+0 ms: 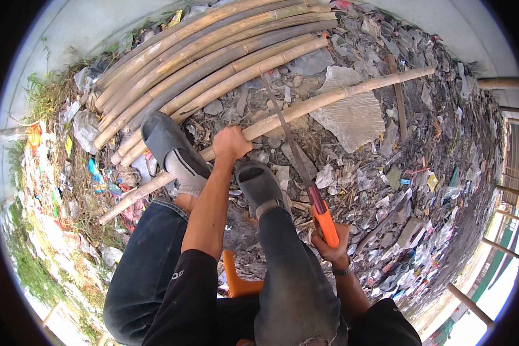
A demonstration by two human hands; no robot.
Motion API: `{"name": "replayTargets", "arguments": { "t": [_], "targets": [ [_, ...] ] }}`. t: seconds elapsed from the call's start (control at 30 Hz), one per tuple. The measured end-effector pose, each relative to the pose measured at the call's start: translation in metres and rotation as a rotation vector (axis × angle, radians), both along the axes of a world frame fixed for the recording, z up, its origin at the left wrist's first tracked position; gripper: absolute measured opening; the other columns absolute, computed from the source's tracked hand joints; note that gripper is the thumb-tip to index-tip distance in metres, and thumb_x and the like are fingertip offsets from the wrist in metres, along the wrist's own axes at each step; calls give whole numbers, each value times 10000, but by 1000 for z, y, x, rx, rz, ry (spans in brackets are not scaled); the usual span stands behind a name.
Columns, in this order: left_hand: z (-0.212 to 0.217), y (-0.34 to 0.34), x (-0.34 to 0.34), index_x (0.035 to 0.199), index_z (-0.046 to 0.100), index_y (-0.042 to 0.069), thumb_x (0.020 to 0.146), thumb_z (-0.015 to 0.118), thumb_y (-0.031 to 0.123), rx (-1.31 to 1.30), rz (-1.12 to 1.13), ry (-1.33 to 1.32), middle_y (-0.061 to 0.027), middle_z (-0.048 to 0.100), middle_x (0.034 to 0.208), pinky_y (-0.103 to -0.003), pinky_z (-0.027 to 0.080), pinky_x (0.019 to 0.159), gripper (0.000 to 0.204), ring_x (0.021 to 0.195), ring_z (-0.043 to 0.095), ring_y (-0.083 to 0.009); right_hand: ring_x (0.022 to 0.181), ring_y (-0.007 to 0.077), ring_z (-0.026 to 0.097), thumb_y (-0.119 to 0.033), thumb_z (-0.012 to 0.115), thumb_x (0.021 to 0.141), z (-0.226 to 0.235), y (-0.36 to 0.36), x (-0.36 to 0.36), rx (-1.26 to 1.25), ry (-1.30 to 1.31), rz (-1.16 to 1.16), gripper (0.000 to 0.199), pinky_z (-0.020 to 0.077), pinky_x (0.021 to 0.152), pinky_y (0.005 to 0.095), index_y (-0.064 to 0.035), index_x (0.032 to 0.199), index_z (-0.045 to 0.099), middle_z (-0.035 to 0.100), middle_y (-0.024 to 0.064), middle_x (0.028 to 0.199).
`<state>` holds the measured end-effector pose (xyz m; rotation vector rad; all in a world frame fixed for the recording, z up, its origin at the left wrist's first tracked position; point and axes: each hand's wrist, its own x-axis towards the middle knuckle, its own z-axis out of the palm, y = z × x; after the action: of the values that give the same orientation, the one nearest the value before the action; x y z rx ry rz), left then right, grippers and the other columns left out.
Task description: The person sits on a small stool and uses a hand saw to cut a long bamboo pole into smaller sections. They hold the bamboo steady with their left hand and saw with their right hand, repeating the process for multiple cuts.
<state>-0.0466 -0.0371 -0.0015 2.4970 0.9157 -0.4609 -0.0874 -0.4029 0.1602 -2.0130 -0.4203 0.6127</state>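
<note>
A bamboo pole (352, 90) lies slantwise in front of me, its left part running under my left foot. My left hand (231, 143) is closed around it, between my two dark clog shoes. My right hand (333, 242) grips the orange handle of a hand saw (294, 151). The saw's long, thin blade crosses the pole to the right of my left hand, and its tip reaches toward the stacked bamboo. Whether the teeth have cut into the pole cannot be made out.
Several bamboo poles (213, 57) lie side by side at the far left. A broken concrete slab (352, 112) rests under the pole's right part. Plastic scraps and rubble cover the ground. An orange plastic seat (236, 279) shows beneath me. Pale walls (444, 26) stand behind.
</note>
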Motion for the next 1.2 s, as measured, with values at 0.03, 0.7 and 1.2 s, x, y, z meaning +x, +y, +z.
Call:
{"name": "replayTargets", "arguments": {
  "t": [0.03,0.7,1.2],
  "targets": [
    [2,-1,0,996,805,57,707,679,256,-3,-1,2,-241,770,993,-484,603,889,373,960,748,-421,457,101,500,-45,749,758,-8,3,-1,0,18,4,236,411,478,301,-55,629,551,526,14,535],
    [1,-8,-3,1057,801,80,731,654,258,-42,11,-11,-264,764,1016,-506,600,891,400,963,748,-437,505,59,472,-36,744,767,-66,87,20,70,24,45,208,414,509,278,-38,661,565,511,-6,558],
    [-9,8,-13,968,797,58,697,695,268,37,30,-82,-240,765,937,-493,609,855,358,913,749,-426,484,127,438,71,664,676,65,49,35,152,-174,113,257,416,535,285,-69,624,454,482,-7,572]
  ]
}}
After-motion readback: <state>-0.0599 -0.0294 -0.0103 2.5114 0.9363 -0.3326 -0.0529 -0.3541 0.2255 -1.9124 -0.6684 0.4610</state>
